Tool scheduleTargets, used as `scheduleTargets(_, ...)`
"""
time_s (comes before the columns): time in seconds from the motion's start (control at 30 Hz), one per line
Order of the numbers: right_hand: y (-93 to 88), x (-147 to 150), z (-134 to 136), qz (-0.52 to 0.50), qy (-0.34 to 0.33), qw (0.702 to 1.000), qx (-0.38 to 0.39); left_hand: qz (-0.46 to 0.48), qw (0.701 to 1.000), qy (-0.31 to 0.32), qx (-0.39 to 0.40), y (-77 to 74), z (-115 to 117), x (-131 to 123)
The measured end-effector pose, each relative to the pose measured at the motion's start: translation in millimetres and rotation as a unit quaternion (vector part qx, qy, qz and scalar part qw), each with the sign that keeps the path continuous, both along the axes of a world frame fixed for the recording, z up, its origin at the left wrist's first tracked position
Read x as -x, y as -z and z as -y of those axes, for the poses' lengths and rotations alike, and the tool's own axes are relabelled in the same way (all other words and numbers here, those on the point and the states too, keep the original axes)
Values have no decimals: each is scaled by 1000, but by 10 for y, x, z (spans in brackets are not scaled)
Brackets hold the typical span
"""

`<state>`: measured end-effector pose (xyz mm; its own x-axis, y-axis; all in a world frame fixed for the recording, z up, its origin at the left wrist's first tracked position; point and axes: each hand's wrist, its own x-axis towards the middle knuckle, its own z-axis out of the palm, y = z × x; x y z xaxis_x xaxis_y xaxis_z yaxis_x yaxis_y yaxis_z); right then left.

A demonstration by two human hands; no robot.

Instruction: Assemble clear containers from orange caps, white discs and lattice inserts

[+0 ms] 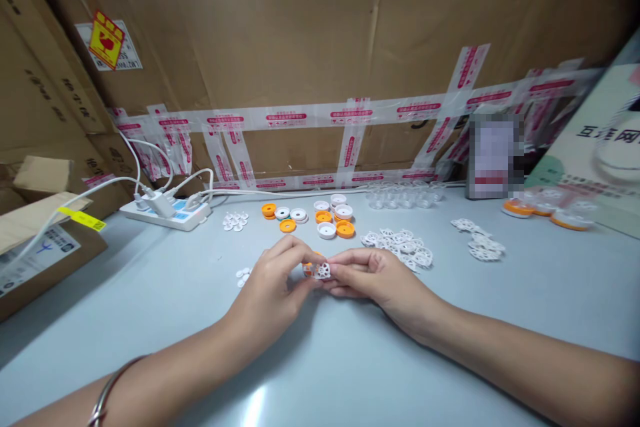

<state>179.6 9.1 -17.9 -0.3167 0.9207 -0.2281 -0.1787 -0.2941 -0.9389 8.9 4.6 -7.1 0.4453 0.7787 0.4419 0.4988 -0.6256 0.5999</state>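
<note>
Near the middle of the table, my left hand [277, 283] and my right hand [377, 280] meet fingertip to fingertip. Between them is a small white spoked plastic disc [323, 271], with an orange part [308, 269] showing on its left side. Thumb and fingers of my left hand pinch the orange side, while my right fingertips press on the white disc's right edge. Fingers partly cover both pieces. Behind the hands lie orange and white round caps [345, 229], some stacked. A heap of white spoked discs [400, 247] spreads just beyond my right hand.
Small white pieces [235, 221] lie left of the caps, more [243, 277] beside my left hand. Clear plastic cups [405, 195] line the back. A power strip [167, 210] with cables sits back left, a carton [45, 253] left. Clear-topped orange pieces [573, 219] stand far right.
</note>
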Motion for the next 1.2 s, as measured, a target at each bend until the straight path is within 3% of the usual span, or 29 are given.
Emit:
scheduleTargets(0.23,-10,-9,-4,-10,-19,1000,-16,19,1000,4,11,-14,13,-4)
scheduleTargets(0.43,9,2,6,-15,7,1000,-20,17,1000,12,11,-12,20,1)
scheduleTargets(0.6,2,-31,-11,-45,24,999,5,10,1000,-26,-8,-40,-13,66)
scheduleTargets(0.8,6,-77,-30,-58,4,998,3,16,999,-37,30,-66,-36,72)
scheduleTargets(1.2,-34,-34,-14,-55,-22,998,0,39,998,-36,-14,-31,-11,53)
